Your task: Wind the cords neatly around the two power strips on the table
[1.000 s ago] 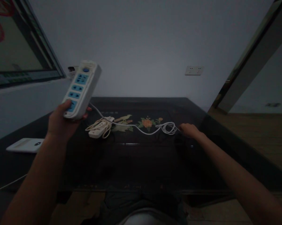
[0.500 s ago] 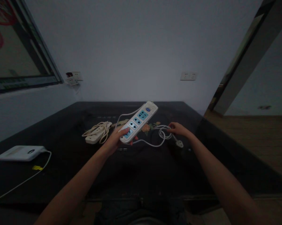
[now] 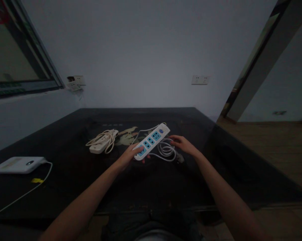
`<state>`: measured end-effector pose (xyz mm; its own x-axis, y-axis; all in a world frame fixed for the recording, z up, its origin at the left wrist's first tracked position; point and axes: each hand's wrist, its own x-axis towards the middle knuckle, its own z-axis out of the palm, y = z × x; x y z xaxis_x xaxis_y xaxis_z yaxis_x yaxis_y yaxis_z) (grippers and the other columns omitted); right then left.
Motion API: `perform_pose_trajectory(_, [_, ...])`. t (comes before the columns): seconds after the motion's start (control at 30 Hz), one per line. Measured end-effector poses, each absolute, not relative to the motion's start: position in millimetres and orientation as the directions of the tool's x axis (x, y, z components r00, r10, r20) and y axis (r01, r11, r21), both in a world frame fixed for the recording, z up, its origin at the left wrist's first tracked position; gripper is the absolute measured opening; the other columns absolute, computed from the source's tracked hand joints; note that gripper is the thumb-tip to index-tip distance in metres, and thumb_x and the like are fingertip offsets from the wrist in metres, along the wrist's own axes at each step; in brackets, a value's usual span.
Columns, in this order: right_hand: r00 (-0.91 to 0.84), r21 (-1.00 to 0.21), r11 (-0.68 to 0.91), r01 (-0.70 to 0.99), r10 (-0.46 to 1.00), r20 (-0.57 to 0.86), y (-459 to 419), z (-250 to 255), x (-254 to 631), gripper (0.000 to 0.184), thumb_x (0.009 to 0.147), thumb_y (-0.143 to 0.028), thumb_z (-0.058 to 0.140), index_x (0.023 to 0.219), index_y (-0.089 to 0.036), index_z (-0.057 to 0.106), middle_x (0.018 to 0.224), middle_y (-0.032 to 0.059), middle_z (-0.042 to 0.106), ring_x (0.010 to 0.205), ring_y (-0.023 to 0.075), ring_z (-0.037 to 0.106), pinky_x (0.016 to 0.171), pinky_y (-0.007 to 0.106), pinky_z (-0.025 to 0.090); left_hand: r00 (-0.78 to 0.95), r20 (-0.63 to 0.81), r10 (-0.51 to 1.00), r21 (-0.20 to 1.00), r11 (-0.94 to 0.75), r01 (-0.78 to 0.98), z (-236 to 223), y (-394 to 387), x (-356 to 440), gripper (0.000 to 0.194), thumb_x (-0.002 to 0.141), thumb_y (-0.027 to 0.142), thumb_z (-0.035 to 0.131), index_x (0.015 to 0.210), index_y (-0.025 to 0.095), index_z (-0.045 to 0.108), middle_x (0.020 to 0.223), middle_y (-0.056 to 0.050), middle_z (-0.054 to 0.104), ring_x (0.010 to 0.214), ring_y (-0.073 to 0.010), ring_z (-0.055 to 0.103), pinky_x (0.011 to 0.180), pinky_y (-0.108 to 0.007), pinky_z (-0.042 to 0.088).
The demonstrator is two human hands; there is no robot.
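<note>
A dark table (image 3: 151, 187) bears a cord-wrapped strip (image 3: 104, 142) near hands (image 3: 128, 155) (image 3: 182, 144) gripping a power strip (image 3: 151, 143) and its cable (image 3: 167, 155).

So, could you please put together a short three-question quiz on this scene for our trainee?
1. Which hand grips the long white power strip with blue sockets?
2. True or false: a thin cream cord is wrapped around the white power strip on the left of the dark glossy table.
3. Which is nearest the right hand?
a) the white rectangular device with an oval dark mark
b) the loosely coiled white cable
c) the small yellow strip

Key: 1. The left hand. 2. True. 3. b.
</note>
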<state>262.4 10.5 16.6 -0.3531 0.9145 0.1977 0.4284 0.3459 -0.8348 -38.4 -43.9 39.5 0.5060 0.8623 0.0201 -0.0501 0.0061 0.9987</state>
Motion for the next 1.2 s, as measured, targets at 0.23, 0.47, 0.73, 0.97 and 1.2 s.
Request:
perform_pose_trajectory(0.23, [-0.307,-0.831,0.259,0.492,0.945,0.112,3,17,259,0.045,0.073,-0.027,0.067,0.115,-0.012,0.059,0.067,-0.0020,0.058,0.054,0.0095,0.051,0.052,0.021,0.040,0.537,-0.032,0.843,0.999,0.024,0.022,39,-43,-40,0.040,0.082,0.045,0.060,0.104,0.011,0.059,0.081,-0.012,0.071,0.053,-0.0150,0.061,0.051,-0.024,0.044])
perform_pose_trajectory(0.47, [-0.117,-0.882,0.186,0.433,0.982,0.150,9,13,260,0.025,0.070,-0.021,0.063,0.094,-0.013,0.064,0.062,-0.0014,0.057,0.056,0.0118,0.052,0.054,0.023,0.041,0.429,0.029,0.903,0.999,-0.007,-0.054,36,-39,-40,0.042,0.081,0.044,0.060,0.106,0.010,0.057,0.079,-0.012,0.071,0.053,-0.0150,0.061,0.052,-0.025,0.046])
perform_pose_trajectory(0.73, [-0.024,-0.904,0.291,0.312,0.954,0.299,4,25,263,0.031,0.079,-0.037,0.053,0.102,-0.017,0.057,0.066,-0.0013,0.057,0.059,0.0135,0.056,0.059,0.027,0.046,0.318,0.063,0.946,0.994,-0.030,-0.106,36,-36,-43,0.042,0.080,0.044,0.061,0.106,0.011,0.058,0.081,-0.011,0.071,0.054,-0.0146,0.061,0.052,-0.023,0.046])
perform_pose_trajectory(0.97, [-0.038,-0.933,0.361,0.005,0.932,0.361,-7,36,251,0.028,0.075,-0.033,0.062,0.100,-0.020,0.059,0.084,0.0023,0.064,0.076,0.0155,0.062,0.076,0.033,0.053,0.398,0.111,0.911,0.987,-0.056,-0.149,37,-37,-44,0.045,0.080,0.044,0.060,0.108,0.010,0.056,0.079,-0.012,0.070,0.053,-0.0145,0.060,0.052,-0.024,0.046])
perform_pose_trajectory(1.2, [0.079,-0.924,0.357,-0.136,0.934,0.349,-4,37,252,0.035,0.070,-0.028,0.063,0.104,-0.021,0.061,0.105,0.0062,0.065,0.100,0.0213,0.061,0.088,0.040,0.052,0.567,0.078,0.820,0.996,-0.047,-0.069,34,-41,-44,0.045,0.080,0.045,0.061,0.108,0.010,0.055,0.079,-0.013,0.070,0.053,-0.0160,0.061,0.050,-0.025,0.046])
